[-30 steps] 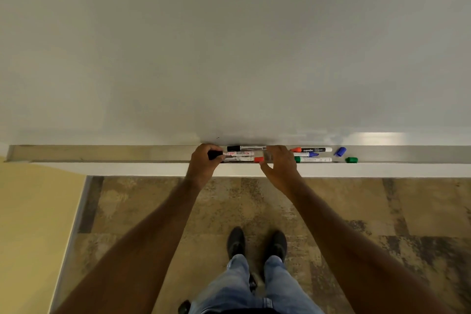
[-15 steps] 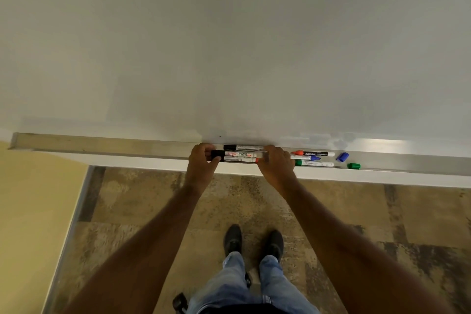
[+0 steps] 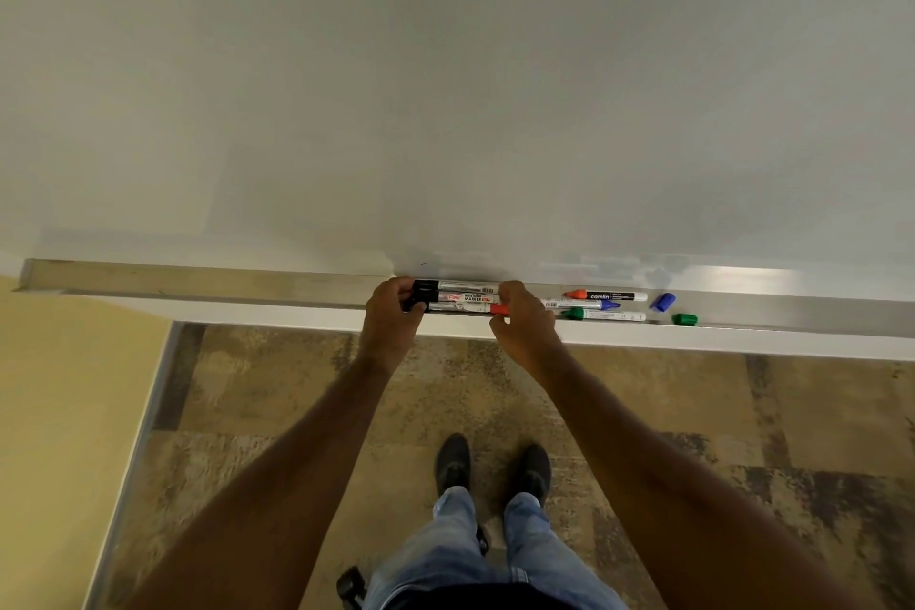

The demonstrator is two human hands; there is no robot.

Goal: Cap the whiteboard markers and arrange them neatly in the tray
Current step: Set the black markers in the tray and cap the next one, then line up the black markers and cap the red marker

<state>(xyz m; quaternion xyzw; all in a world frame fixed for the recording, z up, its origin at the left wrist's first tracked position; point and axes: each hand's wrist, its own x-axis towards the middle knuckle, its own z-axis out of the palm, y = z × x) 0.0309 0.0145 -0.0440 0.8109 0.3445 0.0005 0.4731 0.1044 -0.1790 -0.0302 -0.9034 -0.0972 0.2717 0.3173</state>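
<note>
Three markers [image 3: 464, 297] lie side by side in the metal tray [image 3: 198, 280] under the whiteboard. My left hand [image 3: 393, 312] grips their black-capped left ends. My right hand [image 3: 525, 317] holds their right ends, where a red cap [image 3: 499, 309] shows. To the right lie an orange-tipped marker [image 3: 606, 296], a blue-tipped marker [image 3: 582, 304] and a green-tipped marker [image 3: 604, 315], all without caps. A loose blue cap [image 3: 662, 301] and a loose green cap [image 3: 685, 319] rest further right.
The whiteboard [image 3: 445, 89] fills the upper view. The tray's left end [image 3: 29, 273] stops near a yellow wall [image 3: 59, 411]. Below are patterned floor tiles, my shoes [image 3: 495, 463] and a small dark object [image 3: 350, 582] by my feet.
Both hands have pressed the three markers together into an even row. The camera view has tilted slightly, so the tray now slopes down to the right.
</note>
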